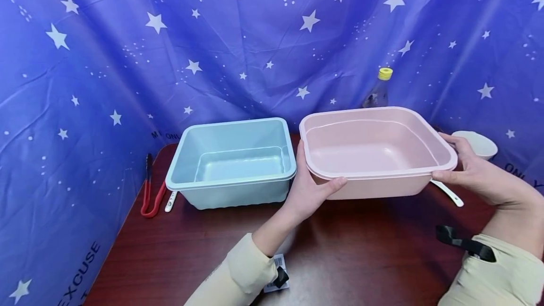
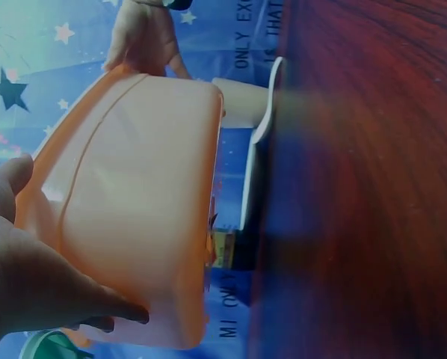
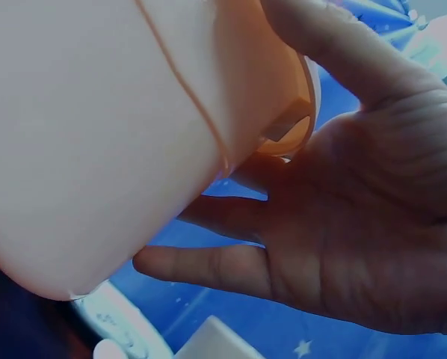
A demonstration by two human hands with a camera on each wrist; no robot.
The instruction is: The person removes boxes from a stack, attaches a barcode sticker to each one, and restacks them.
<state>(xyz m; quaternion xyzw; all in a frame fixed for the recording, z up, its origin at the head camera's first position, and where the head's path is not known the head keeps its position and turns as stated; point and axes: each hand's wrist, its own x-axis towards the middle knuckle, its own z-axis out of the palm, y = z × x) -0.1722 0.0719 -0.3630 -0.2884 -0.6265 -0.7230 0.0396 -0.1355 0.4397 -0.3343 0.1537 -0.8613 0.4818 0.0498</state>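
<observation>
A pink plastic basin [image 1: 382,187] is held up by both hands, level and off the table; the left wrist view shows a gap under its base [image 2: 201,187]. My left hand [image 1: 307,191] grips its left end, with the thumb at the front rim and the fingers along the side. At the right end, my right hand [image 1: 480,171] holds the rim, thumb in front and fingers behind, and the right wrist view shows those fingers [image 3: 216,262] spread along the outer wall. Nothing lies inside the basin.
To the left stands a light blue basin [image 1: 238,196], with red tongs [image 1: 148,204] and a white handle [image 1: 171,201] beside it. Behind the pink basin rises a yellow-capped bottle [image 1: 377,94]. A white bowl [image 1: 478,144] and a white spoon [image 1: 449,193] are at the right. A starry curtain [image 1: 238,37] surrounds the table.
</observation>
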